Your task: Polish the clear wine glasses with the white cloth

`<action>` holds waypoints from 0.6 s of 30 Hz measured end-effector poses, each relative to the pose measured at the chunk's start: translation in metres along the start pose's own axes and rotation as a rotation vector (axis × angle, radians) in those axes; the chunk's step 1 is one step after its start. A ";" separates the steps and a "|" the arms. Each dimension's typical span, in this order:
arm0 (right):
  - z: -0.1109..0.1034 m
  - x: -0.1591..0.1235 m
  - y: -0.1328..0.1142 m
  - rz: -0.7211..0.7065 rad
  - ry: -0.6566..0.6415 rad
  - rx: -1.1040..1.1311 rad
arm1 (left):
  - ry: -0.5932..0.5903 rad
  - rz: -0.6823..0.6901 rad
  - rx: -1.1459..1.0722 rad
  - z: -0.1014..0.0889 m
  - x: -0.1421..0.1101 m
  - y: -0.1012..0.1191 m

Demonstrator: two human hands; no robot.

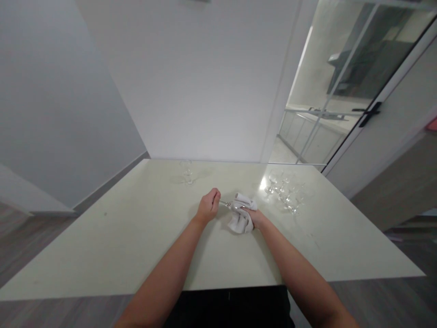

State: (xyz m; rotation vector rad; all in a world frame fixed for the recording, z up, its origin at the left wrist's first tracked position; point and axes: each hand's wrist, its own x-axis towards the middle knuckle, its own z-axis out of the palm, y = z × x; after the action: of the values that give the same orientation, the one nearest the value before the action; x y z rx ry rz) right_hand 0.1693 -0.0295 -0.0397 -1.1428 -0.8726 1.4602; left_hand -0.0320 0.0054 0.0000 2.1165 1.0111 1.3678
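My left hand (208, 205) is closed around the stem end of a wine glass (225, 203), which lies sideways between my hands. A white cloth (241, 223) wraps the bowl end of that glass and hides most of it. My right hand (254, 216) grips the cloth against the bowl from the right; part of its fingers is covered by the fabric. Both hands are above the middle of the white table (129, 246).
One clear stemmed glass (187, 173) stands upright at the table's back left. Several clear glasses (287, 193) are grouped at the right. A white wall (205, 91) rises behind the table, with a glass-paned door (334, 86) at the right.
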 end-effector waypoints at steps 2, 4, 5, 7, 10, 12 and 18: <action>0.004 -0.001 0.000 0.051 0.046 0.041 | 0.013 0.001 -0.013 0.000 0.000 -0.002; 0.006 -0.003 0.000 0.096 0.035 0.025 | 0.036 -0.013 -0.035 0.000 0.001 -0.004; 0.007 -0.004 -0.001 0.106 0.013 0.001 | 0.046 -0.023 -0.049 0.000 0.002 -0.006; 0.007 -0.005 -0.002 0.072 -0.035 -0.056 | 0.061 -0.049 -0.084 0.001 0.003 -0.008; 0.004 -0.005 -0.005 -0.083 -0.111 -0.149 | 0.066 -0.110 -0.136 0.003 0.005 -0.010; 0.001 -0.005 -0.007 -0.166 -0.157 -0.212 | 0.046 -0.152 -0.156 0.004 0.006 -0.011; -0.006 -0.006 -0.009 -0.216 -0.180 -0.223 | -0.017 -0.192 -0.151 0.006 0.005 -0.011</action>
State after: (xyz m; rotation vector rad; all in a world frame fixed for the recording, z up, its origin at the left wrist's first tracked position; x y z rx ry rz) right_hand 0.1779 -0.0338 -0.0322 -1.0510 -1.2698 1.3252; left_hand -0.0292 0.0167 -0.0072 1.8664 1.0403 1.2880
